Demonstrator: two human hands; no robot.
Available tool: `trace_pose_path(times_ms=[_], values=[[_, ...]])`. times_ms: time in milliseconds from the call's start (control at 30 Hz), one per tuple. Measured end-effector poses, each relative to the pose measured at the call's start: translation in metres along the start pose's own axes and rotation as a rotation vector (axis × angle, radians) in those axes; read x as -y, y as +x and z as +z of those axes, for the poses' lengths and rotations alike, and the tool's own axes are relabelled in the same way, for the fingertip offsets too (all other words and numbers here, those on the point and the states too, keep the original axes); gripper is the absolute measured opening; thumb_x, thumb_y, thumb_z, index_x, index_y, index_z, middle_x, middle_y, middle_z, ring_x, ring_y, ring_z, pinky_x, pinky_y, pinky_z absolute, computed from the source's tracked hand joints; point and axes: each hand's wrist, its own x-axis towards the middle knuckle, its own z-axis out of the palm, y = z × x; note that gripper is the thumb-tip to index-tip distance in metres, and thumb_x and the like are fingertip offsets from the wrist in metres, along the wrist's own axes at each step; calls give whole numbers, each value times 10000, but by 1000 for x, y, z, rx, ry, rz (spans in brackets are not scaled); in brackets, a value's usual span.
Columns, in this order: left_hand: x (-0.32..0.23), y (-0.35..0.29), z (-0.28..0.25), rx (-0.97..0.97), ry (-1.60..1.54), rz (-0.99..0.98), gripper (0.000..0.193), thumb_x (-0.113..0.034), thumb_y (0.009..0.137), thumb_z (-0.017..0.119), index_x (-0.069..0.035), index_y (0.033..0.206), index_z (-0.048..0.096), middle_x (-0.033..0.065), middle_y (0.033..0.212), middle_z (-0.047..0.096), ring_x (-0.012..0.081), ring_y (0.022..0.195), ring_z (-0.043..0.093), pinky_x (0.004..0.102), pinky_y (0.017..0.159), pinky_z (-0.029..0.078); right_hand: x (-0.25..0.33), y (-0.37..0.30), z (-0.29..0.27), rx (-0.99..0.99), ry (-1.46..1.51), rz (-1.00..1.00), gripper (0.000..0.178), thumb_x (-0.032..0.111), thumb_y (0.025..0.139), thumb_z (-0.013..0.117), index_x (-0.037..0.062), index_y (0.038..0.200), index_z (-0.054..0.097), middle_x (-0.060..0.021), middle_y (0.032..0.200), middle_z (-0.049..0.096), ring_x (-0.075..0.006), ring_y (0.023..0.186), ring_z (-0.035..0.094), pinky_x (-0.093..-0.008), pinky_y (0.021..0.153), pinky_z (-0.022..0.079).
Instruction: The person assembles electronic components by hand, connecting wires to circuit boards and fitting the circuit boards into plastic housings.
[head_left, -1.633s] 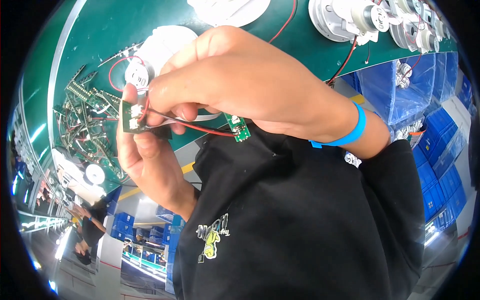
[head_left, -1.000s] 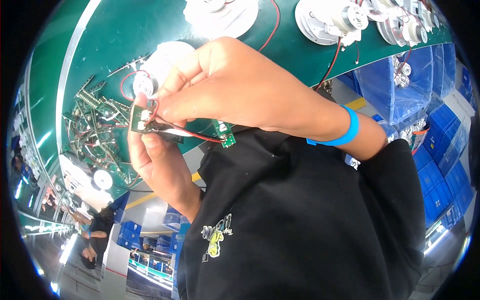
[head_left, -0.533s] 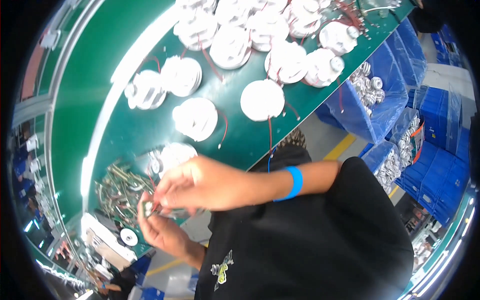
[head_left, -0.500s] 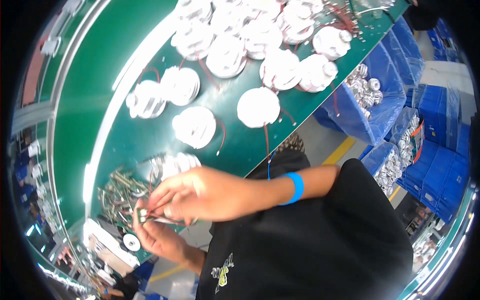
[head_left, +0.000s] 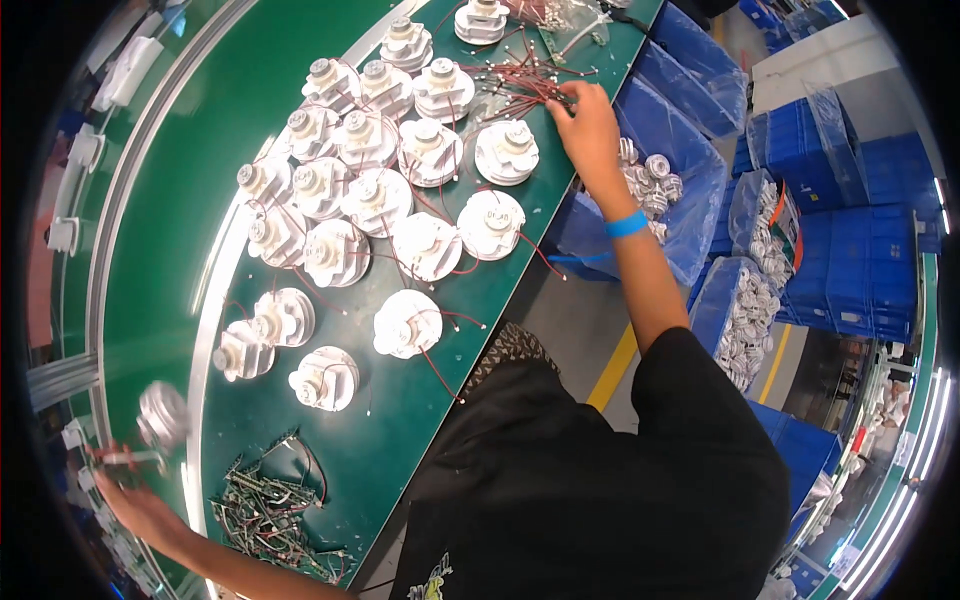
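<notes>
My right hand (head_left: pixel 590 130) reaches to the far end of the bench, its thumb and fingers apart at the edge of a heap of red and black wire leads (head_left: pixel 525 85). At the left, my left hand (head_left: pixel 135 500) stretches over the strip beyond the bench's pale rail. Its fingers are smeared by motion. Close beyond them is a blurred white round unit (head_left: pixel 163 413), apart from the palm; whether the fingertips touch it is unclear. Several white round units with wire leads, such as one white disc-shaped unit (head_left: pixel 408 324), stand on the green bench (head_left: pixel 370 450).
A tangled pile of thin green circuit boards (head_left: pixel 270 510) lies at the bench's near left. Blue bins (head_left: pixel 690 230) lined with plastic, holding white parts, stand along the right side. Stacked blue crates (head_left: pixel 850 265) are farther right. A metal frame rail (head_left: pixel 110 210) runs along the left.
My hands were together above the circuit boards with thin wires between the fingers. They have parted: the left out to the far left, the right up to the wire heap. The view has shifted.
</notes>
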Motion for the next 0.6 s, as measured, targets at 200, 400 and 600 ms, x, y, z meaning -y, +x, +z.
trace_pose_path(times_ms=[200,400,600], values=[[92,59,-22,-58,486,264,428,-268,1043,443,12,1364,489,134,1280,582,232,1135,590,308,984,461,-5,1,-4,8,-79,-36,101,109,849,683,10,859,697,-136,936,695,-329,844,660,-400,714,521],[116,56,-20,-23,714,172,495,-314,1003,534,4,1378,483,154,1314,573,262,1181,573,364,1019,450,5,-15,-39,-193,-54,-79,89,117,834,686,51,888,714,-89,967,684,-304,882,645,-392,786,514],[87,-27,62,290,622,399,681,-230,912,658,-66,1487,331,161,1511,356,288,1370,381,434,1118,322,-6,-45,-52,51,-42,-60,152,131,770,738,62,901,704,-78,1010,654,-288,949,597,-388,821,489]])
